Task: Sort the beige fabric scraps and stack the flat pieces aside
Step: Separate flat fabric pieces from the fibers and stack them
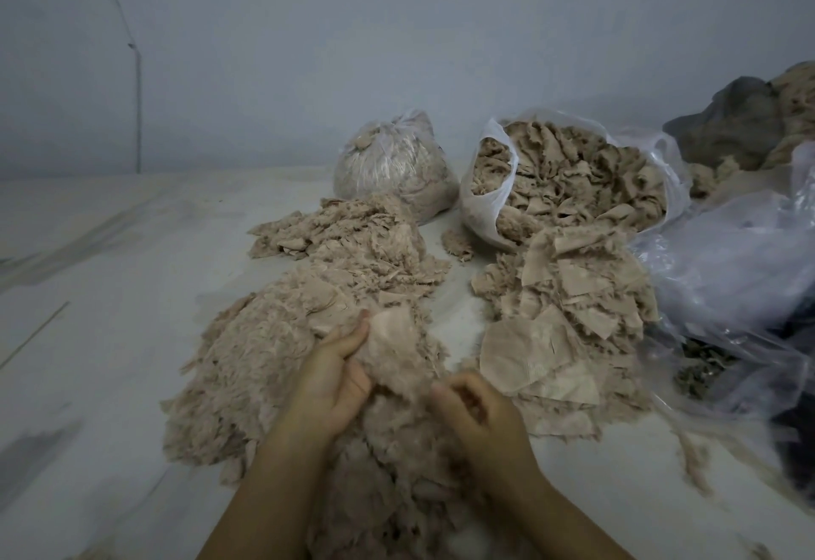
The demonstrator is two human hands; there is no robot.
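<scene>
Left hand (337, 376) pinches a flat scrap (392, 334) and right hand (474, 412) grips fluff, while the stack (547, 339) is part-built and a big pile (282, 365) remains.

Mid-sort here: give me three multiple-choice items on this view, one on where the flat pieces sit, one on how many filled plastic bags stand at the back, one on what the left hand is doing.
1. The stack of flat pieces lies:
A. right of both hands
B. left of both hands
C. inside the tied bag

2. Clear plastic bags filled with beige scraps at the back:
A. one
B. two
C. four

3. The left hand is:
A. resting flat on the bare table
B. holding a flat beige scrap
C. out of view

Answers:
1 A, it lies beyond the right hand, toward the right edge.
2 B, a tied bag and an open bag.
3 B, its fingers curl around the flat scrap.
</scene>
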